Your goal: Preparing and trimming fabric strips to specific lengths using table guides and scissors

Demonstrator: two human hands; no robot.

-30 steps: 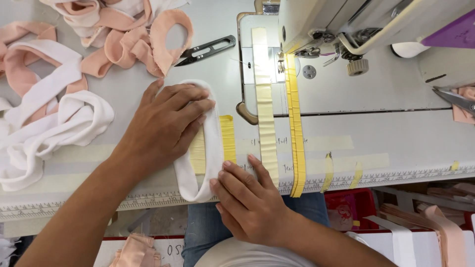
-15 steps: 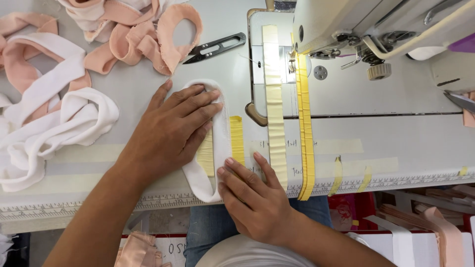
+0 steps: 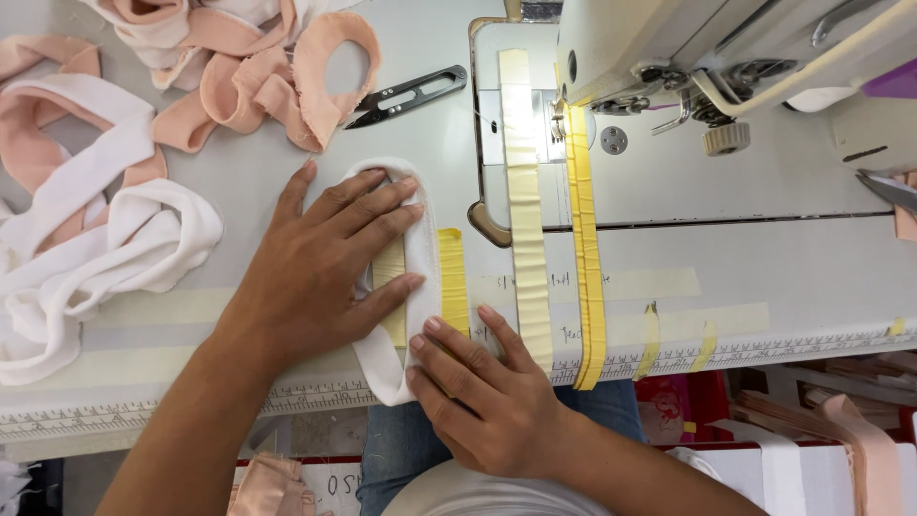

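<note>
White fabric loop (image 3: 418, 239): a folded band of white knit lying flat on the pale desk (image 3: 239, 182), just left of the sewing machine's bed, over strips of yellow tape (image 3: 451, 277).
Left hand (image 3: 320, 263): spread palm-down on the loop, fingers splayed across its upper half and pressing it to the desk; the grip is open and flat, holding nothing by pinch.
Right hand (image 3: 482, 397): at the loop's lower end near the desk edge, fingertips resting on the band and on the tape beside it; open as well, pressing rather than clasping.
Step in hand: by my reading, smoothing and squaring the loop against the tape marks.
Next move calls for: both layers kept even and the edge true to the tape line, judged from how the hands lie.
Sewing machine (image 3: 726, 57): to the right, its needle area apart from the loop, with cream and yellow tape guides (image 3: 583, 239) running down its bed.
Thread snips (image 3: 406, 96): above the loop, untouched.
Pile of pink and white bands (image 3: 115, 191): heaped at the left, well apart from the hands.
</note>
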